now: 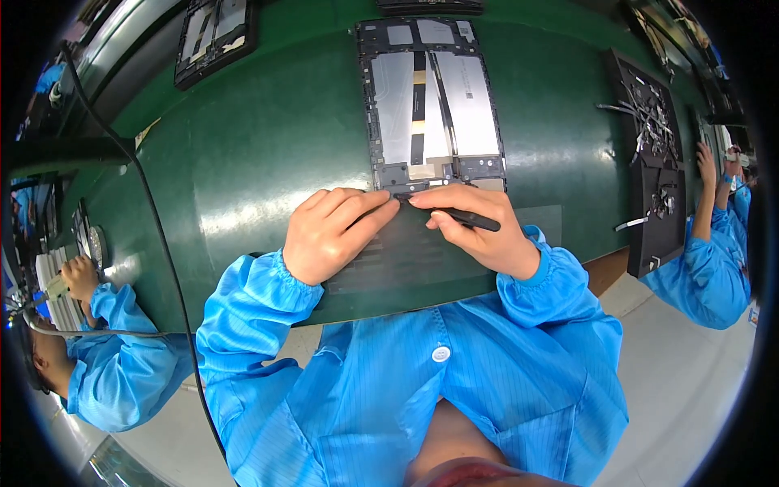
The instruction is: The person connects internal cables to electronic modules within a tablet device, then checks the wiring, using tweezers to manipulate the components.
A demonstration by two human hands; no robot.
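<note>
Green worktop (268, 146) in a busy workroom, w/ one co-worker (130, 381) in blue far L of the hands and another co-worker (706, 280) far R. Directly ahead of the wearer's own hands lies an opened tablet chassis (479, 105): flat, silver plates in a dark frame. Its long axis runs away from the body, only slightly slanted; the near short edge sits right at the fingertips, the far one well ahead of them.

L hand (337, 231): palm down, fingers reaching fwd and R, tips bunched at that near edge, L of its midpoint; can't tell if they pinch a part or just press. R hand (487, 231): angled in from the R by the near R corner, fingers pointing L, closed round a slim dark hand tool (480, 220), poss. tweezers, its working end hard to make out. Both hands approx. equally close to the chassis; their tips nearly meet, small gap btwn.

Forearms in blue sleeves (260, 296) slant inward, wrists low. Well R of the hands: black tray (661, 239) w/ loose flex cables (649, 122).
</note>
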